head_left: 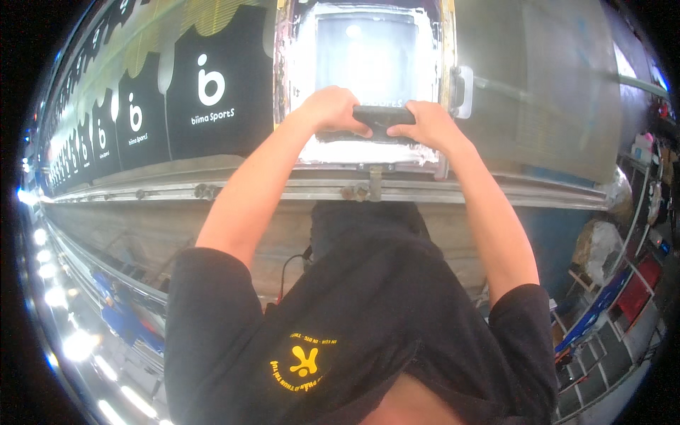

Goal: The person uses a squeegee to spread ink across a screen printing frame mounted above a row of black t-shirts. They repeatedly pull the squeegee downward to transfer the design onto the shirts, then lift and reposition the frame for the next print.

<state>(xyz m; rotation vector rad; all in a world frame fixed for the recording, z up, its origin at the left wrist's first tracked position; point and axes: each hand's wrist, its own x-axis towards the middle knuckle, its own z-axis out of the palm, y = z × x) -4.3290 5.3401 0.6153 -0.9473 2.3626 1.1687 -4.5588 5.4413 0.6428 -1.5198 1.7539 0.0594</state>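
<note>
Both of my hands grip a dark squeegee (pixel 382 122) laid crosswise near the close end of a screen-printing frame (pixel 449 64). My left hand (pixel 333 112) is closed round its left end, thumb on the near side. On the right end, my right hand (pixel 427 129) is closed the same way. White ink (pixel 301 42) is smeared round the border of the screen mesh (pixel 365 53), which looks bright and pale. What lies beneath the frame is hidden. Left of it lies a black shirt piece (pixel 219 74) with a white printed logo.
A row of more printed black shirt pieces (pixel 138 106) runs off to the left on the long table. A metal rail (pixel 269 190) follows the table's near edge. A white handle (pixel 464 92) sticks out on the frame's right side. Racks and bundles (pixel 598 248) stand at far right.
</note>
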